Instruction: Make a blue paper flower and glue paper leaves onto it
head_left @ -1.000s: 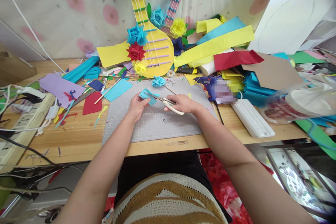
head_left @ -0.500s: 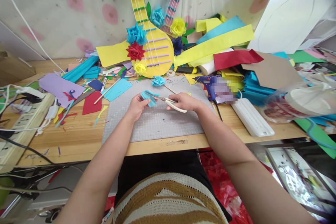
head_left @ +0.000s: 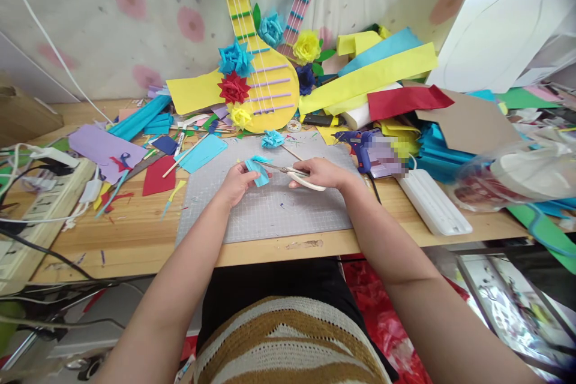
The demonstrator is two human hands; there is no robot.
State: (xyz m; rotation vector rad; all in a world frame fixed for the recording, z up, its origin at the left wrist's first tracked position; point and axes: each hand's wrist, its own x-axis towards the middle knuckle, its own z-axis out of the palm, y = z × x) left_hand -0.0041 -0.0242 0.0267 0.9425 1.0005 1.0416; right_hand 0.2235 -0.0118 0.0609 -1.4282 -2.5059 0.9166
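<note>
My left hand (head_left: 236, 182) pinches a small folded piece of light blue paper (head_left: 258, 170) above the grey cutting mat (head_left: 270, 216). White-handled scissors (head_left: 294, 174) are gripped in my right hand (head_left: 320, 173), their blades pointing left and meeting the paper's upper edge. A finished light blue paper flower (head_left: 272, 139) on a wooden stick lies just beyond on the mat.
A yellow paper guitar (head_left: 265, 87) with paper flowers leans on the wall behind. Coloured paper sheets (head_left: 382, 78) pile at the right, with a blue glue gun (head_left: 360, 147) and a white power strip (head_left: 434, 201). Scraps, a purple sheet (head_left: 101, 147) and cables (head_left: 40, 192) lie left.
The paper piece has been turned a little in my left hand, and the scissors have shifted slightly right and up along its edge. Both hands stay over the mat.
</note>
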